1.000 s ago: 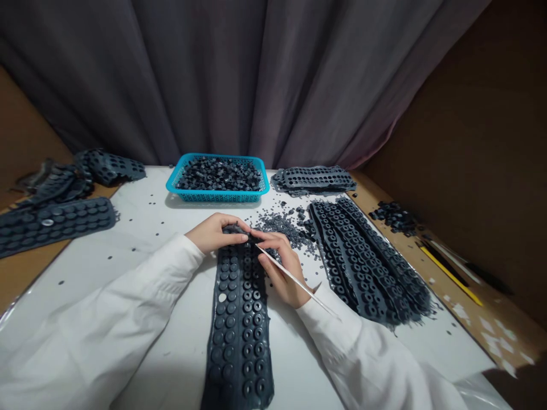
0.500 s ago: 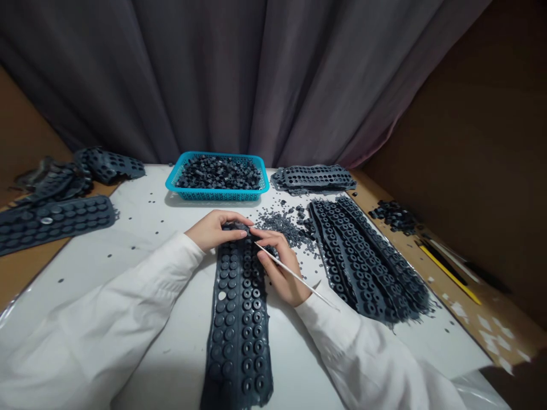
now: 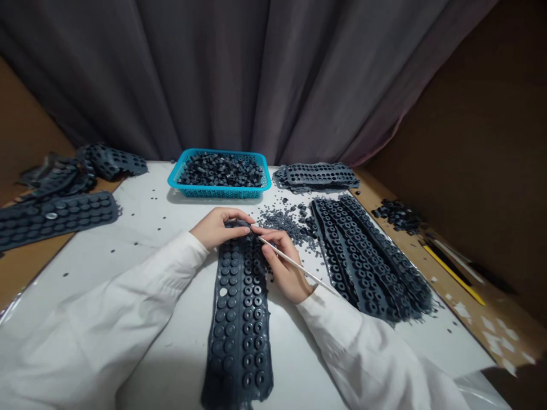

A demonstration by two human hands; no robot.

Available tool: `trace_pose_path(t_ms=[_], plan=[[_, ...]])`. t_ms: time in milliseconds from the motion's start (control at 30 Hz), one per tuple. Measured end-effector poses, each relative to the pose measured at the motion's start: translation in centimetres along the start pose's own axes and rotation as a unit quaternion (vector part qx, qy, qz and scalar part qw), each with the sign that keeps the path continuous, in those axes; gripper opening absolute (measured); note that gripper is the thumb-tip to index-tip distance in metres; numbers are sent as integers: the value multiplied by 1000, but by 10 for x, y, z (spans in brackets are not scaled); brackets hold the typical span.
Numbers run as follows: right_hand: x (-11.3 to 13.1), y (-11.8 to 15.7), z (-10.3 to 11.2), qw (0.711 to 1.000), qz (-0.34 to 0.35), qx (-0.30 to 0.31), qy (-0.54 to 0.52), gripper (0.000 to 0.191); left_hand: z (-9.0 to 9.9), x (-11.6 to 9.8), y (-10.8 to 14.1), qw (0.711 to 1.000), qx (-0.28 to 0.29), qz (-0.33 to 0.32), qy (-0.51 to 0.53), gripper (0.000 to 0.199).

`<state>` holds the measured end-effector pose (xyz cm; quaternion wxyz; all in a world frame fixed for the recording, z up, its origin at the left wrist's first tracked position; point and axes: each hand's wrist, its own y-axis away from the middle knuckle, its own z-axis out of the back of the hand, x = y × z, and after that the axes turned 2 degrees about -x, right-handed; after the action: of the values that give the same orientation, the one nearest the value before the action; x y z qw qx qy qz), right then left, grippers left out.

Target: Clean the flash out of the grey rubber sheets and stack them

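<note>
A long dark rubber sheet (image 3: 238, 319) with rows of round discs and rings lies lengthwise before me on the white table. My left hand (image 3: 222, 228) pinches the far end of this sheet between thumb and fingers. Close beside it, my right hand (image 3: 285, 265) is closed on a thin white stick (image 3: 299, 266), which slants down to the right over my sleeve. The stick's upper end is near the sheet's far edge, and the fingertips of both hands nearly meet there. One disc in the sheet's left half is white.
A blue basket (image 3: 219, 192) of small black pieces stands at the back. Ringed sheets (image 3: 367, 256) lie right, beside tiny scattered discs (image 3: 284, 225). Another disc sheet (image 3: 60, 219) is at left. A yellow tool (image 3: 455, 273) lies at far right.
The view has shifted slightly. Both hands stay at the sheet's far end, and the right hand's fingertips have moved a little closer to the left thumb.
</note>
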<state>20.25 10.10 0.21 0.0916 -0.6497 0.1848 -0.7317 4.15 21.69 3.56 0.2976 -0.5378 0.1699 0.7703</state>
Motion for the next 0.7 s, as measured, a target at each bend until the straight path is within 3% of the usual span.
trace_pose_path(t_ms=[367, 700], plan=[[-3, 0, 0, 1000, -6, -3, 1, 13, 4, 0, -1, 1000, 19, -2, -2, 34], [5, 1, -4, 995, -52, -3, -80, 16, 5, 0, 2, 1000, 17, -5, -4, 37]])
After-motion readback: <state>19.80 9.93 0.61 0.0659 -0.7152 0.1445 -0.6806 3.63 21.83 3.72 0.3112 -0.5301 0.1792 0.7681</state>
